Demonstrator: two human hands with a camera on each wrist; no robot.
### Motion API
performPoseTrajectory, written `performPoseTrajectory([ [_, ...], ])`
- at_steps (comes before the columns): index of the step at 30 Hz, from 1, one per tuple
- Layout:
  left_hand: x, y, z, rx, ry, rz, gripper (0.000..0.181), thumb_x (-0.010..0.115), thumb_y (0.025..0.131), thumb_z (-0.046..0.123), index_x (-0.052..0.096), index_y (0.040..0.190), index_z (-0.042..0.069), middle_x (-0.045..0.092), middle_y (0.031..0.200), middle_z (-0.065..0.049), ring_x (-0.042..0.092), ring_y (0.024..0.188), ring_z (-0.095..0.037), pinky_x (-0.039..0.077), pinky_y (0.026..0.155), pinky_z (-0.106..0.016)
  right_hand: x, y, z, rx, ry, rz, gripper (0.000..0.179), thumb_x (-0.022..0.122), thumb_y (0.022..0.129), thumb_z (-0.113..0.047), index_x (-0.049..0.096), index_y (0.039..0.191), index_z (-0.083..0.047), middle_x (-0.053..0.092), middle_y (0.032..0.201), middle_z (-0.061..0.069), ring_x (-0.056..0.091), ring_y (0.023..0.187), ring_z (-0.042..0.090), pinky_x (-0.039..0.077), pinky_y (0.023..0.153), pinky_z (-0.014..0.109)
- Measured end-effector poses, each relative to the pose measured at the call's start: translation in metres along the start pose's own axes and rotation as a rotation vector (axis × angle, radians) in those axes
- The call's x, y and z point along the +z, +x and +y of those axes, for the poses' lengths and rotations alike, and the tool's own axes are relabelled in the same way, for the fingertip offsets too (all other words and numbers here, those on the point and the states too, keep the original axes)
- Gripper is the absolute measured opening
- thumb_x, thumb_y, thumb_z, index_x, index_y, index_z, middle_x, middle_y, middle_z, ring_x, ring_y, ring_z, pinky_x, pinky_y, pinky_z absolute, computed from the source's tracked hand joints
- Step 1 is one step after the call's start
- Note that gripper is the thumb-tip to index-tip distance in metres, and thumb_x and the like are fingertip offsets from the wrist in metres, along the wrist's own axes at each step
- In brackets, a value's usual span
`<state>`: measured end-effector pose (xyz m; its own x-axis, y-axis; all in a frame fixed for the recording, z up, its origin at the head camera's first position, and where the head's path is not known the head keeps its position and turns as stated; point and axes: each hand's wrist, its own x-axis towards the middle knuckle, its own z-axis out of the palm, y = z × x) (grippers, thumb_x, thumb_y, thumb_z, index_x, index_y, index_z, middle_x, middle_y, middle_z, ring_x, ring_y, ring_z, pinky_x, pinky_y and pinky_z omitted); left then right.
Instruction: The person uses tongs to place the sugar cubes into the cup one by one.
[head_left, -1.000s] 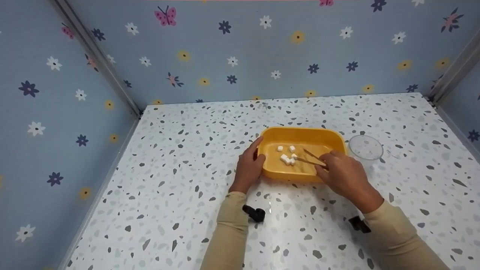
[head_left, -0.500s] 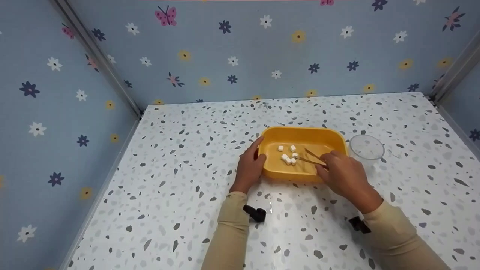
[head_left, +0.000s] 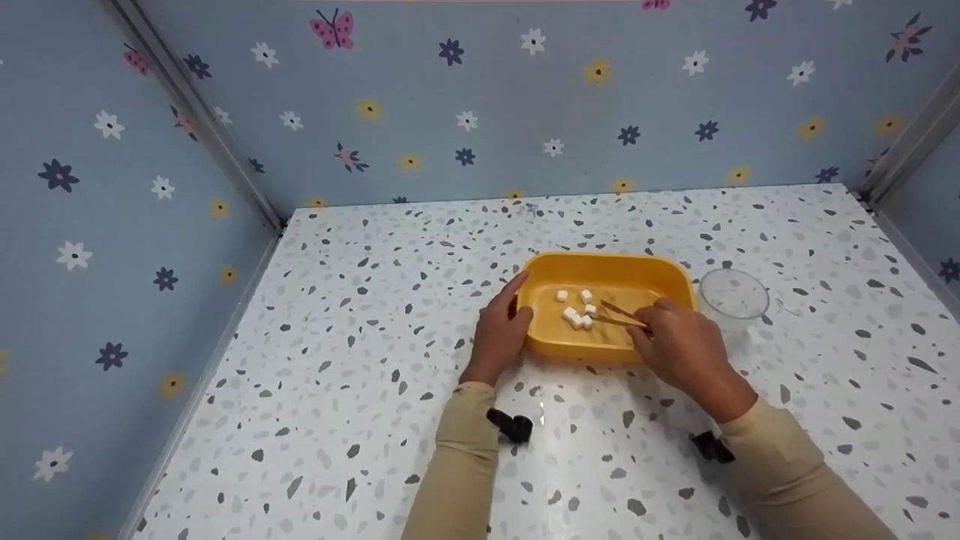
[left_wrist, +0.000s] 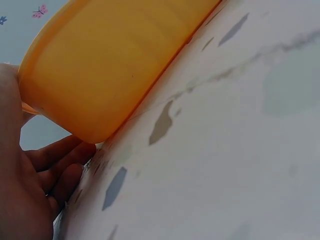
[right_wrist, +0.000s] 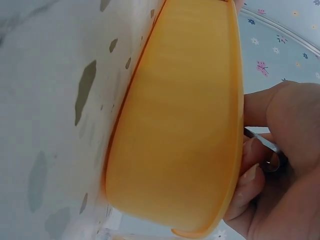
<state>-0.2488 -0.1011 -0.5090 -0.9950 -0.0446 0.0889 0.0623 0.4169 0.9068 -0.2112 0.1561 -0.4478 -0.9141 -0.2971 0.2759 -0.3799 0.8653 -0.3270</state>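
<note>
– Several small white cubes (head_left: 586, 296) are lying inside the smooth yellow tray (head_left: 570, 351). Grip?
– Left hand (head_left: 500, 337) is gripping the tray's rounded end; right hand (head_left: 684, 349) is pinching slender metal tweezers (head_left: 619, 322), tips parted beside the cubes. Clear round cup (head_left: 733, 294) is standing nearby on speckled tabletop (head_left: 360, 337).

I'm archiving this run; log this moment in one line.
left hand: holds yellow tray; right hand: holds tweezers; white cubes: in tray; clear cup: beside tray

The tray (head_left: 577, 350) hides the white cubes (head_left: 576, 320) in both wrist views.
</note>
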Motion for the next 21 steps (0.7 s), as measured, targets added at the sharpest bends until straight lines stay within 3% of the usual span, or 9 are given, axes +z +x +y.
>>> performPoseTrajectory([
  [21,-0.0002,0.0005,0.0006,-0.006,0.018,0.005,0.06,0.052,0.095,0.02,0.044,0.152,0.034,0.053,0.146,0.005,0.055,0.112,-0.01,0.043,0.1,-0.031,0.0076,0.0001,0.0023,-0.031,0.011,0.063,0.015,0.075,0.089,-0.016,0.079,0.098,-0.004,0.057,0.078,0.004,0.049,0.06,0.021,0.043,0.053,0.036],
])
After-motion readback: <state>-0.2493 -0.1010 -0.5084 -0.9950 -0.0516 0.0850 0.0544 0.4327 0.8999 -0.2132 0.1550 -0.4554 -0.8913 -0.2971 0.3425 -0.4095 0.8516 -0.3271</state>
